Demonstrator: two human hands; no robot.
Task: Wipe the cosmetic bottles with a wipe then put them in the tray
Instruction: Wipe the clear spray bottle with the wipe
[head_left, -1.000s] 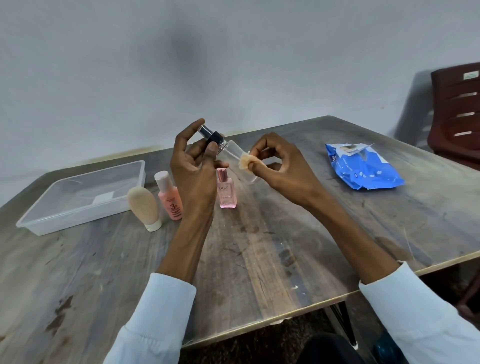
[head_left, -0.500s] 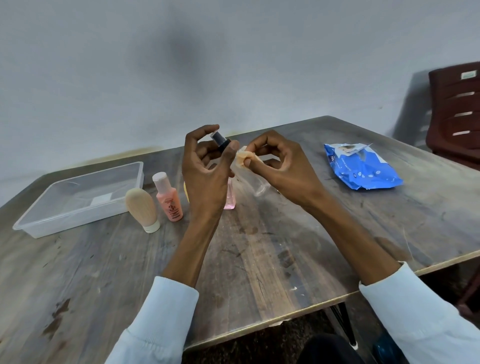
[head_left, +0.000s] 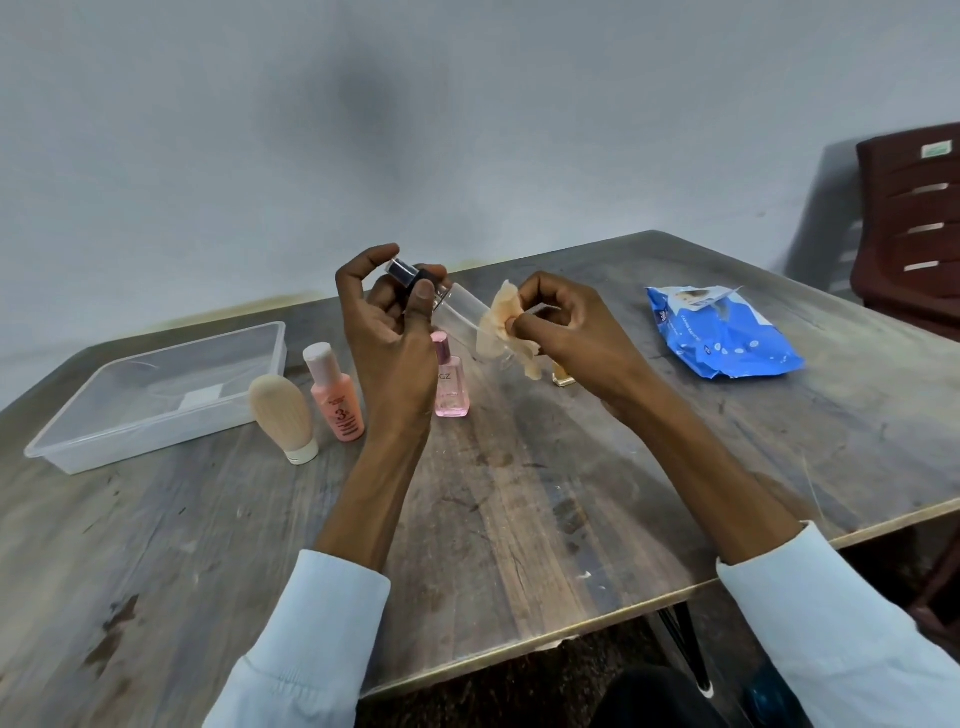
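Your right hand has slid the wipe down the clear spray bottle: half a second ago it was bunched up near the black cap, now it wraps the lower body. That suggests the neck is done and you are working toward the base, with this bottle not yet ready for the tray.

The bottle is in the air above the surface, tilted, cap up and to the left, base down and to the right. Your left hand grips the cap end, thumb on the near side and fingers curled over the top. Your right fingers pinch the wipe against the bottle's body.

The tray sits far left, holding no bottles. Four bottles stand on the surface: beige, peach, pink, and an amber one, mostly hidden behind your right hand.
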